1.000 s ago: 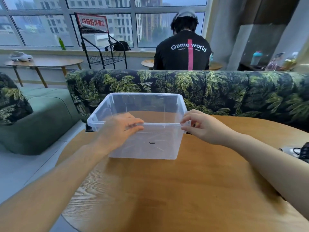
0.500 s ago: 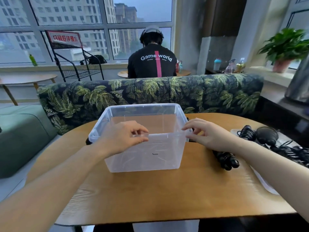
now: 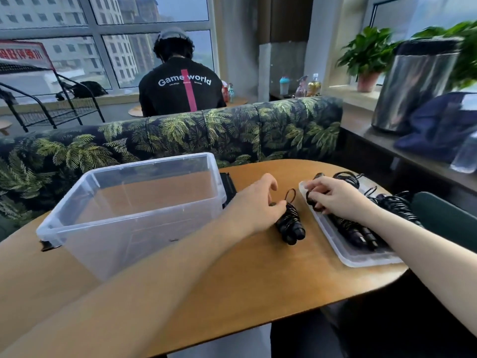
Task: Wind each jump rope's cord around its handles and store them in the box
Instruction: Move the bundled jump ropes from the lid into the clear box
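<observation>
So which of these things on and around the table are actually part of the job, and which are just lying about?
Part of the job:
- clear plastic box
- wound jump rope, touched by the left hand
- jump ropes on the lid, under the right hand
- box lid

Just lying about:
- potted plant
- metal bin
- bottles
- blue bag

On my counter (image 3: 232, 288) the box (image 3: 129, 202) sits left, a wound jump rope (image 3: 290, 223) lies just right of it, further right a tray (image 3: 361, 257) holds more ropes (image 3: 356, 232), and a sofa (image 3: 232, 130) stands behind.
</observation>
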The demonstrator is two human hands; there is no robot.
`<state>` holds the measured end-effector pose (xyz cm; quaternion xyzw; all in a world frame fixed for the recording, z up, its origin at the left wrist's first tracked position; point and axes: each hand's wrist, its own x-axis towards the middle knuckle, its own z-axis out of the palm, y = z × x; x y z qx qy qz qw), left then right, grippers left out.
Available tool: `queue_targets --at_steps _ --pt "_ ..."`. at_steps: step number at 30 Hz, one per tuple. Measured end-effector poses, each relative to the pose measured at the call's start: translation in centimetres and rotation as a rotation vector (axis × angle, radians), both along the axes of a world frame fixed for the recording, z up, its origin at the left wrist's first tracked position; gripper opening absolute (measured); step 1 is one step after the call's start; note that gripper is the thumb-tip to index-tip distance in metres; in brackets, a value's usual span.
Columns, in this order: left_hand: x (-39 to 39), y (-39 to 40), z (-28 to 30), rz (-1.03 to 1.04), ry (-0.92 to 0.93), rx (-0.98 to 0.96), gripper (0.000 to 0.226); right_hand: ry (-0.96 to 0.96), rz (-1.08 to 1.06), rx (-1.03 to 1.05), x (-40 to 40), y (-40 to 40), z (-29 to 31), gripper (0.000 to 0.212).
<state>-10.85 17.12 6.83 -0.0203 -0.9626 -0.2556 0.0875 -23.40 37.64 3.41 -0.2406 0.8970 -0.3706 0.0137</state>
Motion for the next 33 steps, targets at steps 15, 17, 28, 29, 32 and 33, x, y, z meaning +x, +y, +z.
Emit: queue_targets --at_steps 15,17,28,29,32,33 --pt "-13.0 4.3 -8.9 0.347 -0.643 0.338 0.095 0.270 -0.168 0.317 -9.0 2.1 -2.4 0.036" --pt "-13.7 4.2 -8.9 0.347 -0.650 0.350 0.093 0.271 -0.141 0.371 -10.0 0.7 -2.8 0.040" --pt "-15.4 2.9 -9.1 0.388 -0.508 0.594 0.081 0.071 -0.304 0.965 -12.5 -3.5 -2.5 0.069" --pt "-15.4 2.9 -8.8 0.384 -0.505 0.601 0.082 0.068 -0.287 0.968 -12.5 -3.8 -2.4 0.061" --pt "-15.4 3.2 -8.2 0.363 -0.516 0.661 0.085 0.015 -0.279 0.924 -12.4 -3.9 -2.0 0.047" --pt "-15.3 3.2 -8.0 0.357 -0.513 0.684 0.083 -0.012 -0.312 0.888 -12.6 -3.9 -2.2 0.058"
